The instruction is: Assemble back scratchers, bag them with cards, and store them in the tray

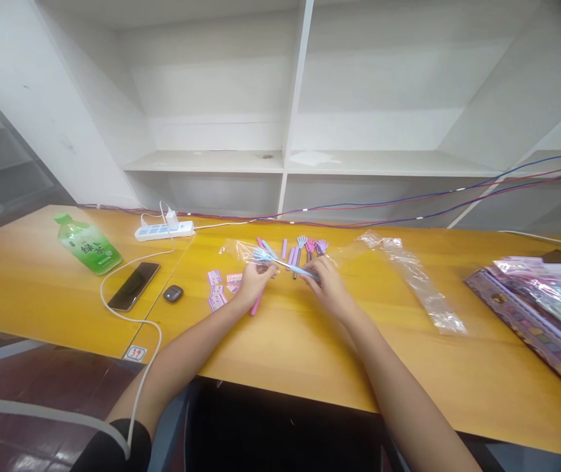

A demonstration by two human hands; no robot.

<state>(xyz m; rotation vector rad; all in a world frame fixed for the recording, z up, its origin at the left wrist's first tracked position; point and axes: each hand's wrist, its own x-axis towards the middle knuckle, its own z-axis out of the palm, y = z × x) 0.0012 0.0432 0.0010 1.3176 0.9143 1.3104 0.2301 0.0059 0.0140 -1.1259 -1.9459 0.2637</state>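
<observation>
A light blue back scratcher [283, 263] with a hand-shaped head and a metal rod lies slanted between my hands. My left hand [255, 283] is closed on it near the claw head. My right hand [328, 283] grips its blue handle. Just beyond are several other back scratchers, with blue [301, 242], pink [310, 247] and purple [322, 246] heads. Loose purple handles [291, 257] lie beside them. A pink handle [255, 305] shows partly behind my left hand. Small printed cards [216, 290] are scattered left of that hand.
Clear plastic bags [421, 285] lie to the right, by a purple printed box of wrapped packets [521, 314]. To the left are a green bottle [88, 246], a phone [134, 286], a small black case [173, 293] and a power strip [162, 229]. A white cable [137, 320] crosses my left arm.
</observation>
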